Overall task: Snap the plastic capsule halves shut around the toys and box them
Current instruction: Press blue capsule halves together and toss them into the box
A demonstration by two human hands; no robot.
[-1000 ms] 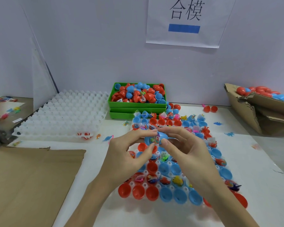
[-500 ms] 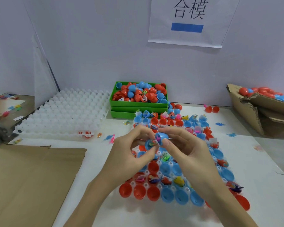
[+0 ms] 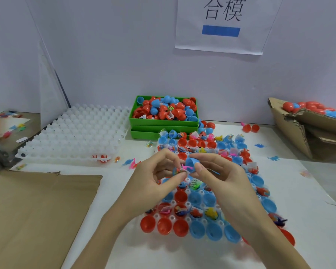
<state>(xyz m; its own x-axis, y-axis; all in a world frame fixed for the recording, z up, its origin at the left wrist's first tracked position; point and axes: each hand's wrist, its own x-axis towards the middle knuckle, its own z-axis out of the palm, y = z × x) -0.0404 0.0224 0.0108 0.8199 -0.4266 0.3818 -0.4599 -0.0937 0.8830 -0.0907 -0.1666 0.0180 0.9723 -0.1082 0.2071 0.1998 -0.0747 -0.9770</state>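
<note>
Here both hands are raised above the tray of capsule halves [image 3: 200, 228] on the counter [image 3: 308, 210]. The right hand [image 3: 223, 177] pinches a blue capsule half [image 3: 192, 162] between thumb and finger. The left hand [image 3: 153, 183] has its grip closed around the other half, mostly hidden, with a pink toy [image 3: 186, 168] between the two. A green box [image 3: 163, 123] of capsules stands behind.

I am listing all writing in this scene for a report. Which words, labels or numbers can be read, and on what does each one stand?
"合模": large black characters on the white paper sheet on the back wall, above a plain blue bar.
Small printed wrappers in the capsule tray: too small and blurred to read.
</note>
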